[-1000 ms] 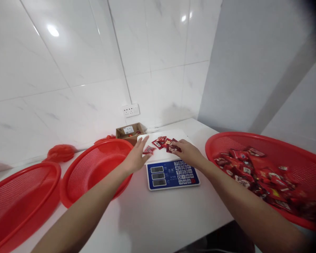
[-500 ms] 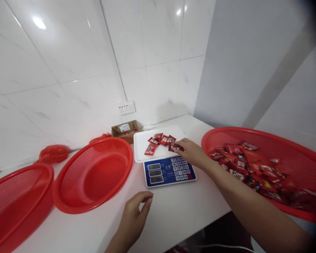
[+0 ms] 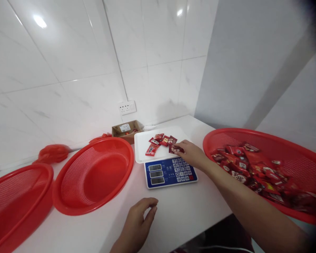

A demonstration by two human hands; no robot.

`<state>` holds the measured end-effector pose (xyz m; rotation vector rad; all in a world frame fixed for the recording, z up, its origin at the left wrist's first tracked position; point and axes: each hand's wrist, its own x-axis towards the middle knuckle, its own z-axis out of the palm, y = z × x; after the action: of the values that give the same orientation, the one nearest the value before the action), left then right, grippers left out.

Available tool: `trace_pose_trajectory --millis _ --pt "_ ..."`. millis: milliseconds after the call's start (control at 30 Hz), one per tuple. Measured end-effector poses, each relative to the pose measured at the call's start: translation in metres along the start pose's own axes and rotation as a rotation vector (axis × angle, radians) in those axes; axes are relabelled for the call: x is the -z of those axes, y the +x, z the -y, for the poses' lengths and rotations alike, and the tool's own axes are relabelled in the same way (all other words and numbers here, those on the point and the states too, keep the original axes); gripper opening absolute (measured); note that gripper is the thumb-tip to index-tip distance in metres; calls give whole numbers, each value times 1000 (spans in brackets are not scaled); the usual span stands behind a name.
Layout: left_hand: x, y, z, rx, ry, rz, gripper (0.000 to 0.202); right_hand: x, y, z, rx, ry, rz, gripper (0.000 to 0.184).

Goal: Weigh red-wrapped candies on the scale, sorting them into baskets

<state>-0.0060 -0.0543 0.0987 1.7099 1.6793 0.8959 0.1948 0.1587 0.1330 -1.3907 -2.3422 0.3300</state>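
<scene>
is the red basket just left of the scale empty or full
Empty: the red basket shows only bare mesh inside; the packets lie on the scale tray and in the right basket.

bare counter [image 3: 173, 211] before scale [image 3: 170, 172], baskets [image 3: 93, 175] flanking

The left hand [image 3: 138, 225], stretched a second ago over the left edge of the scale's white tray [image 3: 143, 154], has drawn back to the near edge of the white table [image 3: 179, 211]. It now sits there empty, fingers loosely curled, in front of the scale's blue keypad panel [image 3: 171, 172]. The red packet [image 3: 152, 149] that was at its fingertips now lies uncovered on the tray's left part. Over the last half second the hand has edged slightly rightward.
</scene>
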Motion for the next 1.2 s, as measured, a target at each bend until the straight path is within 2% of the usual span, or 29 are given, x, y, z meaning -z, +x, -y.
trace_pose_trajectory --millis 300,467,567,667,867,967,1100,1200 --pt "5 -1 5 5 34 -5 24 -3 5 2 -5 -8 -14 31" --pt "5 -1 6 16 35 -11 23 -8 19 4 71 31 -54 34" --pt "5 -2 6 12 43 -9 23 -11 32 -2 0 -39 -64 41" --pt "5 -4 8 -2 45 -16 23 -14 41 -7 -30 -59 -23 45" --pt "0 -8 14 -10 -14 -102 20 -18 47 3 78 -25 94 30" --pt "-1 -9 16 -15 2 -87 20 -18 58 13 77 -12 76 36" --pt "1 -7 17 -49 71 -23 22 -26 80 23 33 -16 63 59" --pt "2 -9 18 -79 92 -10 22 -34 91 26 47 -12 123 60"
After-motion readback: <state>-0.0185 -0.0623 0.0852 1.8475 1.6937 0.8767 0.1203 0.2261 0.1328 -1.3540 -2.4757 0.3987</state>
